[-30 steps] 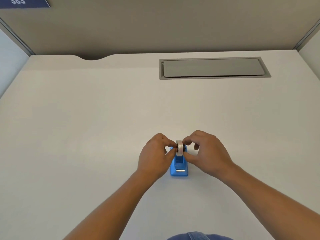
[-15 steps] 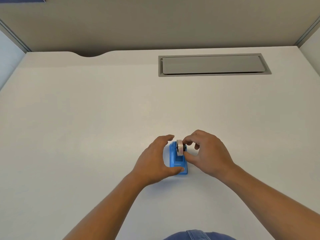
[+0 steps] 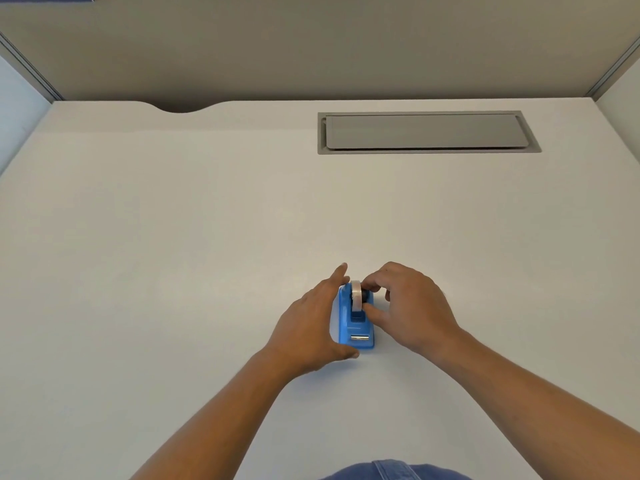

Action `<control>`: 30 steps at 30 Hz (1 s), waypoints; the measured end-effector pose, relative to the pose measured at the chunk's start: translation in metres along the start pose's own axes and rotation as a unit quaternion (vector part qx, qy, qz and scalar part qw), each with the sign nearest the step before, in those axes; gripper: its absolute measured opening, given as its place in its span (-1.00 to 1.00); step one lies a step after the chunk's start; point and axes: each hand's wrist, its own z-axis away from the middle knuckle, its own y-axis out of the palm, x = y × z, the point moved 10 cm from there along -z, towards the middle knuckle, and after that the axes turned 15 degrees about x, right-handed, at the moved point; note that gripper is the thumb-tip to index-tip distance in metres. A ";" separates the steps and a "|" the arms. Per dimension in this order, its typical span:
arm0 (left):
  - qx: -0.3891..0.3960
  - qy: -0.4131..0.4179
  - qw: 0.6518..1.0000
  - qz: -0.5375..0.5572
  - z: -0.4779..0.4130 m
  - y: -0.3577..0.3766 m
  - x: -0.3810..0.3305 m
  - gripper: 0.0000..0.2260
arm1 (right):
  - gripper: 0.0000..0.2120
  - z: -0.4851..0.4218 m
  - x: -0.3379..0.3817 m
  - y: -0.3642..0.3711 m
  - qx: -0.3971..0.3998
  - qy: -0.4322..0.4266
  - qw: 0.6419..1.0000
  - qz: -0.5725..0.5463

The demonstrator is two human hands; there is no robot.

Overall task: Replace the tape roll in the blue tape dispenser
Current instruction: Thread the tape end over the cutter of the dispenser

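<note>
A small blue tape dispenser [image 3: 356,327] stands on the white desk [image 3: 207,237], its metal cutter facing me. A pale tape roll [image 3: 356,295] sits upright in its slot. My left hand [image 3: 311,323] wraps the dispenser's left side, fingers flat along it and thumb at the front corner. My right hand [image 3: 412,306] pinches the tape roll, with a fingertip at its top and the thumb at its lower right side. The roll's dark core is mostly hidden by my fingers.
A grey cable-tray lid [image 3: 427,131] is set into the desk at the back right. A curved cut-out [image 3: 180,109] notches the desk's far edge. Partition walls close in the left, right and back.
My left hand let go of the roll's left side and moved down to hold the dispenser body. The roll has gone lower into the dispenser. My right hand stays on the roll.
</note>
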 end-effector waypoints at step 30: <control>-0.048 -0.006 0.999 0.008 -0.003 0.006 0.011 -0.05 | -0.81 -0.006 0.019 0.006 0.059 -0.012 0.991 0.120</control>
